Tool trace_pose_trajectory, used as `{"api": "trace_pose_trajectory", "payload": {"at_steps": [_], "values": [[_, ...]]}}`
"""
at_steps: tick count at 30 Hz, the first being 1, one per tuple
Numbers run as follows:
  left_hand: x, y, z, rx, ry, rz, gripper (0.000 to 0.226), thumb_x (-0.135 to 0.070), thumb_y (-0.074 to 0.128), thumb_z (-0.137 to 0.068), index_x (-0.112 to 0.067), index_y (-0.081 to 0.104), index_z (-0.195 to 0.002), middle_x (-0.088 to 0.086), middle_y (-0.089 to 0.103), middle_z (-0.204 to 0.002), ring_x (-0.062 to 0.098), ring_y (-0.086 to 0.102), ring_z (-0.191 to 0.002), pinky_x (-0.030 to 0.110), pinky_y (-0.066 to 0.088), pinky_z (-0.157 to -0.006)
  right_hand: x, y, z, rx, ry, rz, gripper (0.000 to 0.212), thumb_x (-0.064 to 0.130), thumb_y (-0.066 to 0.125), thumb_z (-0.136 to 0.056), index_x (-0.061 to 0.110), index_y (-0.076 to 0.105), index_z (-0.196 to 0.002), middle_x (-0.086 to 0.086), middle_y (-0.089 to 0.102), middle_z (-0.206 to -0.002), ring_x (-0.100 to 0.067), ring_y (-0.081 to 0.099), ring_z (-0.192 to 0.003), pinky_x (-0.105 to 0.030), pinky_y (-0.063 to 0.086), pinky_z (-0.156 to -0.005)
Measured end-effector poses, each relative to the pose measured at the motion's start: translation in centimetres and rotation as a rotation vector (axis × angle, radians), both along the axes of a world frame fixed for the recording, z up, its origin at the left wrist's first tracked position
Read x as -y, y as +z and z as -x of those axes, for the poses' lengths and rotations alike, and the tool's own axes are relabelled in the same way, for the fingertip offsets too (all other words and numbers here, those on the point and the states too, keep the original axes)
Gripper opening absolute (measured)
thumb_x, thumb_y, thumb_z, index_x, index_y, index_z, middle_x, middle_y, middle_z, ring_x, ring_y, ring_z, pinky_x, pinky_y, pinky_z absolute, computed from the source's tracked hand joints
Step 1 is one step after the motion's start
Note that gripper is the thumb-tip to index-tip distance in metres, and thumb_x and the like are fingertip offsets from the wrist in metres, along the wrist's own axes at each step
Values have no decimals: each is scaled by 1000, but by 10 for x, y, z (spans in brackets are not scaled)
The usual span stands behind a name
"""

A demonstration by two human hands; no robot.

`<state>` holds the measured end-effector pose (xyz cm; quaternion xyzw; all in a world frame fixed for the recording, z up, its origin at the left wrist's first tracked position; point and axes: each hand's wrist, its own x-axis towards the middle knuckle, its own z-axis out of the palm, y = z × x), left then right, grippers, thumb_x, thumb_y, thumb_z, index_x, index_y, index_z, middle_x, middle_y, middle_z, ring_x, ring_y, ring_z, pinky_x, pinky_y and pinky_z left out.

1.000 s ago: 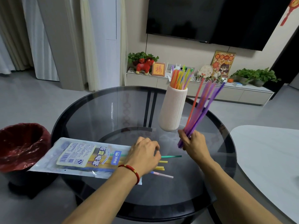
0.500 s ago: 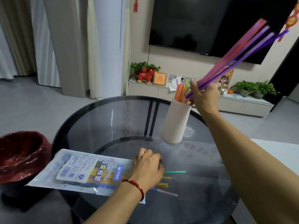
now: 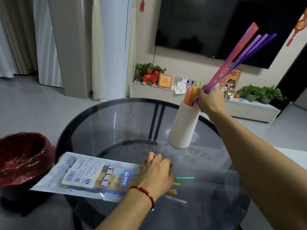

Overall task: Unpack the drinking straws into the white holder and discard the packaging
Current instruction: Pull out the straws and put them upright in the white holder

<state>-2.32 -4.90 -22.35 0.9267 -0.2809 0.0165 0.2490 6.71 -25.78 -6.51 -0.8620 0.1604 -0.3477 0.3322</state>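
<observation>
Our right hand (image 3: 210,100) is closed around the lower ends of a bunch of purple and red straws (image 3: 239,57), which slant up and to the right in front of the dark TV (image 3: 216,22). We hold that fist just beside the mouth of the white holder (image 3: 184,128), at its right rim, where orange, yellow and green straws (image 3: 191,95) already stand inside. Whether the bunch's tips have entered the holder we cannot tell, since our hand covers them. Our left hand (image 3: 157,175), with a red bracelet (image 3: 144,192) on its wrist, lies palm down with fingers curled on the open end of the pack (image 3: 86,176); whether it pinches anything we cannot tell. That pack lies flat on the near left part of the round glass table (image 3: 99,127), its far end overhanging the edge toward the red-lined bin (image 3: 21,156) on the floor. From under our left hand several loose straw ends (image 3: 184,178) poke out to the right onto the glass: one green, two yellow, one pale pink. Inside the pack more straws show dimly through the plastic. We see the holder upright, well apart from the pack.
</observation>
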Motion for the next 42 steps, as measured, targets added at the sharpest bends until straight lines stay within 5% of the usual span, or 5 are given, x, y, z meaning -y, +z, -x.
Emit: {"api": "trace_pose_trajectory", "payload": {"at_steps": [12,22,31,35,42], "values": [[0,4,2,-15,-9,38,28,-30,50,-95,-21,62,-118,0,56,-122,21,37,-123,40,41,-103,6,19,-4,-117,28,-29,20,22,71,-86,14,63,-70,1,55,-59,-12,51,-51,-20,41,-43],[-1,7,1,-31,-8,53,26,-28,49,-94,-21,62,-116,0,56,-119,21,39,-120,39,42,-101,1,31,-1,177,96,-24,84,10,84,-84,20,30,-148,-3,60,-111,-11,68,-87,-27,57,-79],[0,8,0,-47,-2,60,27,-28,51,-95,-22,62,-119,0,56,-121,21,39,-121,39,41,-101,-13,28,-2,269,119,45,96,2,72,-90,15,8,-161,-17,30,-161,-35,46,-141,-51,49,-111],[0,7,0,-65,-4,38,27,-29,51,-95,-22,61,-120,0,56,-122,20,40,-122,38,41,-102,-17,37,-6,459,58,254,95,-19,58,-79,2,14,-161,-21,13,-169,-38,26,-154,-49,42,-118],[-2,6,-4,-1,-4,29,31,-28,52,-94,-21,60,-123,1,56,-123,22,40,-124,38,41,-102,-15,8,-11,-83,22,457,40,27,36,-106,0,65,-107,-23,65,-121,-36,59,-107,-49,48,-96]]}}
